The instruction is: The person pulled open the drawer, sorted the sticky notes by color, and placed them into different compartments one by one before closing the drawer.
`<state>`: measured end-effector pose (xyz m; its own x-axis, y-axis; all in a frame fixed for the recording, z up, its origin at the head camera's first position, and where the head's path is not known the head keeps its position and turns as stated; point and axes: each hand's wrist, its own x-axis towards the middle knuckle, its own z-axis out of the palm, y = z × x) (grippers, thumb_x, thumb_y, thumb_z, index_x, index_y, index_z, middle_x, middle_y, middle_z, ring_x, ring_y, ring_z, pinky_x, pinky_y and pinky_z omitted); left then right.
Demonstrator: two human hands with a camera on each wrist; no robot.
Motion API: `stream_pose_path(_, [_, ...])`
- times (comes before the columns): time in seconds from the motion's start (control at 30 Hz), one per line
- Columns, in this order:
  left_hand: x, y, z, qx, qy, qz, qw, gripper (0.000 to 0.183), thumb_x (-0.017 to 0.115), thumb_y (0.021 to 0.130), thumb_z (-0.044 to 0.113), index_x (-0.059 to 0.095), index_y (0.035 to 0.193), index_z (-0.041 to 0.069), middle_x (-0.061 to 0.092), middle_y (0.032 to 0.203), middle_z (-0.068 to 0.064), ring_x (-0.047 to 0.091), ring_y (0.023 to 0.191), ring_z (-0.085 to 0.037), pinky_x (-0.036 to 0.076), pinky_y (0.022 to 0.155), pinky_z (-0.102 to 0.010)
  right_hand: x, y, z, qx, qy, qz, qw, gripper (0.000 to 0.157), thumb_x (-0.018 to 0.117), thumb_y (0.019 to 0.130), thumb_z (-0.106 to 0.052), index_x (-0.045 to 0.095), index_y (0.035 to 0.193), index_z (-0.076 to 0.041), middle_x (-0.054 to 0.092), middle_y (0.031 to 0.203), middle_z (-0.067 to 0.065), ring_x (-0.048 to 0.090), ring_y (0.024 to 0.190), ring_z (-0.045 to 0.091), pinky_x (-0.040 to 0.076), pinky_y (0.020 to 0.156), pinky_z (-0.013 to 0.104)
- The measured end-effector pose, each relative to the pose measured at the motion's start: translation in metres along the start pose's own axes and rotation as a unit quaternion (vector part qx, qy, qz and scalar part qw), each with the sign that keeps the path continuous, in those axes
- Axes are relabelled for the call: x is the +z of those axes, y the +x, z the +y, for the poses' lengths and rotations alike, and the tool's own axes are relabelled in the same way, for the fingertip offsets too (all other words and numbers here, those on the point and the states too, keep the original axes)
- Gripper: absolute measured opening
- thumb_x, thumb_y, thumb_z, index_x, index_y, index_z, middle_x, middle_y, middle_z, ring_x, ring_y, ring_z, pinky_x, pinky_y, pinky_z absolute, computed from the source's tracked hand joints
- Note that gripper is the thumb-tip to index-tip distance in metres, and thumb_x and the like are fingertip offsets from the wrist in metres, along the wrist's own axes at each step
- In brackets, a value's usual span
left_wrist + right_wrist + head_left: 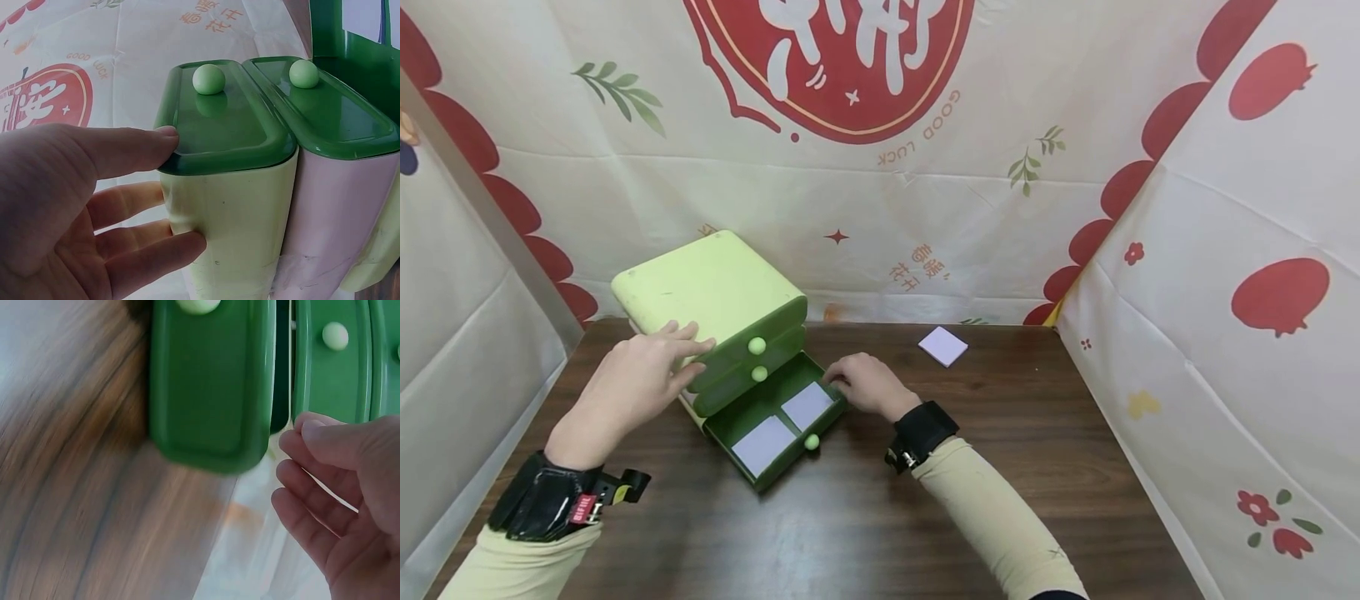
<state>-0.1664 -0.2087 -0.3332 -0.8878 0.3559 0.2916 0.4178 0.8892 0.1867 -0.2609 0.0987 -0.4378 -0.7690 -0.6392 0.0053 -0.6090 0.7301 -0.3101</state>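
Note:
A small drawer cabinet (715,279) with a light green top and dark green fronts stands at the back left of the table. Its lowest drawer (775,390) is pulled out. Inside lie two pale lilac paper pads (763,444), (807,406), one on each side of a divider. My left hand (632,379) rests on the cabinet, thumb at the edge of the top drawer front (231,134) and fingers against the side. Beside the pulled-out drawer's right wall is my right hand (871,385), fingers loosely bent, with nothing visible between them; contact with the drawer is unclear.
Another pale lilac pad (943,346) lies on the dark wooden table (1000,417) toward the back, right of the cabinet. Printed cloth (850,200) hangs behind the table and along both sides. Round light green knobs (812,442) stick out from the drawer fronts.

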Motion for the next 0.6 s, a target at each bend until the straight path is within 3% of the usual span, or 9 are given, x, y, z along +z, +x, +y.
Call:
stream_pose_path(0.17, [-0.001,0.001,0.001,0.001,0.000,-0.004,1.0000,0.037,0.073,0.086,0.015,0.070,0.122,0.011,0.060,0.130,-0.026,0.054,0.124,-0.047,0.050,0.064,-0.052,-0.005,-0.015,0.019,0.027,0.018,-0.010,0.999,0.019,0.062,0.095,-0.013,0.074,0.110,-0.013,0.074,0.106,-0.002,0.068,0.099,0.013,0.052,0.087,0.032])
stream_pose_path(0.4, [-0.001,0.001,0.002,0.005,0.005,0.001,1.0000,0.037,0.073,0.085,0.015,0.070,0.122,0.011,0.060,0.129,-0.026,0.054,0.123,-0.048,0.051,0.071,-0.056,-0.008,-0.037,0.048,0.073,0.002,-0.043,0.996,0.019,0.066,0.093,-0.013,0.072,0.111,-0.009,0.072,0.103,0.002,0.066,0.096,0.017,0.051,0.086,0.036])
stream_pose_path(0.6, [0.000,0.001,0.003,0.008,0.006,0.002,0.9999,0.037,0.073,0.085,0.015,0.070,0.122,0.010,0.061,0.129,-0.026,0.055,0.122,-0.048,0.051,0.069,-0.055,-0.007,-0.059,0.068,0.140,-0.010,-0.084,0.986,0.022,0.070,0.090,-0.019,0.071,0.109,-0.010,0.071,0.102,0.002,0.065,0.091,0.016,0.052,0.083,0.037])
